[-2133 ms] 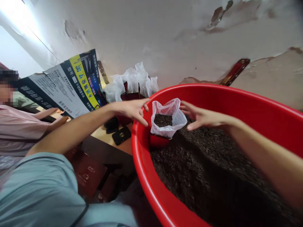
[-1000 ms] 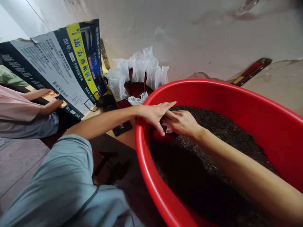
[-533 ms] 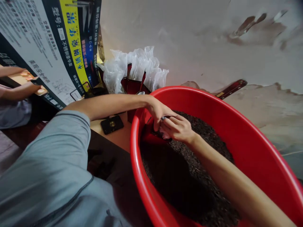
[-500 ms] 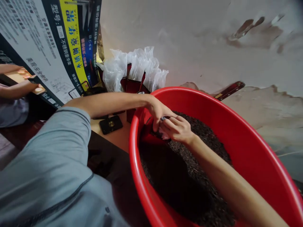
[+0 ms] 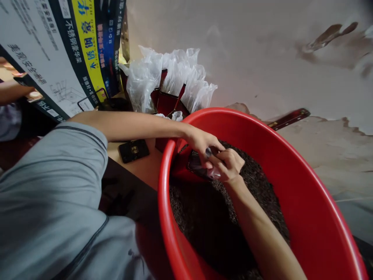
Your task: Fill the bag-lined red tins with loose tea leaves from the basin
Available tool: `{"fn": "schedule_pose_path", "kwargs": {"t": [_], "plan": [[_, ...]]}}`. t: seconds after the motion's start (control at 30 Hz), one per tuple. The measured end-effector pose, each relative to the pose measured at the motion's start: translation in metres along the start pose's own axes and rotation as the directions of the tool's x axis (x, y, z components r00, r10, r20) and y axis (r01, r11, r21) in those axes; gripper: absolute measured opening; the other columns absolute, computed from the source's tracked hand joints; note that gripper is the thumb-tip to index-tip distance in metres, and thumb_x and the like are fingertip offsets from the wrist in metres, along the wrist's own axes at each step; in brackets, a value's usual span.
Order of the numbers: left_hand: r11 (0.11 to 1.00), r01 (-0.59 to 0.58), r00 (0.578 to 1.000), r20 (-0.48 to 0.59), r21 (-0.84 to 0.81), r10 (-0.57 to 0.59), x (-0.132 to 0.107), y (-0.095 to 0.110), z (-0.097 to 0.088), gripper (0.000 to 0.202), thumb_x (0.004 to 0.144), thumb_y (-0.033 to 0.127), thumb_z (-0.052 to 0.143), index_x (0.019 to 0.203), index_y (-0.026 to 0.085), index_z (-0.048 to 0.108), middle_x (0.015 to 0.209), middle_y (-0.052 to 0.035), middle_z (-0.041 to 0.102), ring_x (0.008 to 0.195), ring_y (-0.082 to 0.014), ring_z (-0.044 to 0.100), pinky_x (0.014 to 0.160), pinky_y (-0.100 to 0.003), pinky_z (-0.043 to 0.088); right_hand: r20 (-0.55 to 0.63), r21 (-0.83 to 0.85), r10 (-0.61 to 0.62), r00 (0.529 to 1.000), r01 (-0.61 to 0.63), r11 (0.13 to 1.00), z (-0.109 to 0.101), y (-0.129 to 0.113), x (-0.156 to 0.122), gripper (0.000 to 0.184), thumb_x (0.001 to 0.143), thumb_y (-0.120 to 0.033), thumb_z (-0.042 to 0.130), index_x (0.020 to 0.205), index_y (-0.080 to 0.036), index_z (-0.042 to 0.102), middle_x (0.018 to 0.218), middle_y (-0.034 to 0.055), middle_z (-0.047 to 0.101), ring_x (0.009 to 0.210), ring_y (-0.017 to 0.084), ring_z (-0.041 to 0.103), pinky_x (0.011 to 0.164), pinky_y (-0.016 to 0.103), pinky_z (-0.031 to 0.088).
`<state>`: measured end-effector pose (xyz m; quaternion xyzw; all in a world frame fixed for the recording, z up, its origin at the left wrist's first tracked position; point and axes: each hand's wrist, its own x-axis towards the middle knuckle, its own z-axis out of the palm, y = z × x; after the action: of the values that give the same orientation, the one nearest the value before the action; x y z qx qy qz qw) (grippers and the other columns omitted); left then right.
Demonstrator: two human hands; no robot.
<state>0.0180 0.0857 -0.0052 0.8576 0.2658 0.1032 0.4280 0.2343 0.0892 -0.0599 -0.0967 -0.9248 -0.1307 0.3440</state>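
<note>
A large red tub (image 5: 294, 161) holds dark, loose, leaf-like pieces (image 5: 258, 175). Inside it, near its left wall, is a small dark-red box (image 5: 192, 161) with a clear plastic bag (image 5: 215, 173) at its top. My left hand (image 5: 201, 143) reaches over the rim, its fingers closed on the gathered bag. From the lower right comes my right hand (image 5: 232, 163), which pinches the same bag with fingers bent against the left ones. The hands hide most of the bag and part of the box.
Behind the tub's left rim stand red boxes with clear plastic bags (image 5: 175, 70) sticking up. A black card-like case (image 5: 134, 151) lies on the tabletop (image 5: 145, 167). A tall printed carton (image 5: 72, 54) stands at left. Beyond it another person's arm (image 5: 14, 91) shows.
My hands have shifted slightly right and down, with the fingers moved along the bag, and more of the small box shows. The whole view has also shifted a little.
</note>
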Motion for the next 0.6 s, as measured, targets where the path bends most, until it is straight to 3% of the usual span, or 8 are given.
{"fn": "schedule_pose_path", "kwargs": {"t": [0.13, 0.23, 0.3, 0.37, 0.43, 0.6], "plan": [[0.97, 0.002, 0.995, -0.093, 0.243, 0.021, 0.001, 0.003, 0.017, 0.061, 0.06, 0.048, 0.089, 0.117, 0.028, 0.078, 0.138, -0.0068, 0.067, 0.137, -0.0388, 0.051, 0.116, -0.051, 0.036, -0.1, -0.047, -0.074, 0.992, 0.07, 0.996, -0.002, 0.0, 0.0, 0.044, 0.103, -0.053, 0.048, 0.076, -0.028, 0.073, 0.068, 0.0051, 0.052, 0.062, 0.018, 0.048, 0.058, 0.033, 0.044], [0.942, -0.021, 0.987, -0.144, 0.336, 0.073, -0.001, 0.009, 0.032, 0.053, 0.066, 0.047, 0.086, 0.116, 0.033, 0.078, 0.147, -0.0051, 0.061, 0.152, -0.0417, 0.032, 0.121, -0.06, 0.021, -0.088, -0.059, -0.075, 0.993, 0.07, 0.996, -0.001, 0.0, 0.001, 0.05, 0.102, -0.06, 0.044, 0.075, -0.028, 0.071, 0.068, 0.006, 0.052, 0.064, 0.019, 0.048, 0.059, 0.035, 0.044], [0.935, -0.032, 0.98, -0.175, 0.354, 0.099, 0.0, 0.01, 0.04, 0.036, 0.073, 0.042, 0.083, 0.108, 0.034, 0.079, 0.141, -0.0049, 0.067, 0.149, -0.04, 0.037, 0.12, -0.062, 0.022, -0.032, -0.049, -0.034, 0.999, 0.033, 0.998, -0.001, 0.0, 0.003, 0.051, 0.102, -0.062, 0.042, 0.076, -0.028, 0.07, 0.068, 0.0062, 0.052, 0.064, 0.02, 0.048, 0.06, 0.036, 0.043], [0.931, -0.023, 0.977, -0.189, 0.364, 0.098, 0.002, 0.009, 0.045, 0.022, 0.077, 0.036, 0.078, 0.098, 0.03, 0.08, 0.127, -0.007, 0.073, 0.136, -0.0379, 0.05, 0.119, -0.061, 0.024, 0.018, -0.023, -0.018, 1.0, 0.018, 1.0, -0.001, 0.001, 0.008, 0.051, 0.103, -0.061, 0.041, 0.076, -0.028, 0.068, 0.067, 0.0059, 0.052, 0.063, 0.02, 0.046, 0.06, 0.036, 0.04], [0.924, -0.001, 0.98, -0.182, 0.382, 0.076, 0.005, 0.006, 0.047, 0.015, 0.079, 0.033, 0.075, 0.093, 0.028, 0.08, 0.118, -0.0081, 0.075, 0.126, -0.0352, 0.057, 0.119, -0.06, 0.024, 0.089, 0.001, -0.009, 0.996, 0.009, 1.0, -0.004, 0.001, 0.016, 0.053, 0.104, -0.06, 0.038, 0.074, -0.027, 0.066, 0.064, 0.0045, 0.051, 0.06, 0.018, 0.045, 0.058, 0.034, 0.037], [0.919, 0.027, 0.979, -0.197, 0.394, 0.056, 0.007, 0.003, 0.048, 0.021, 0.082, 0.019, 0.064, 0.096, 0.024, 0.079, 0.133, -0.0081, 0.071, 0.13, -0.0315, 0.059, 0.123, -0.052, 0.025, 0.301, 0.077, 0.124, 0.945, -0.154, 0.985, -0.029, -0.016, 0.039, 0.046, 0.106, -0.05, 0.043, 0.075, -0.025, 0.065, 0.062, 0.0019, 0.056, 0.055, 0.014, 0.047, 0.057, 0.03, 0.039]]}}
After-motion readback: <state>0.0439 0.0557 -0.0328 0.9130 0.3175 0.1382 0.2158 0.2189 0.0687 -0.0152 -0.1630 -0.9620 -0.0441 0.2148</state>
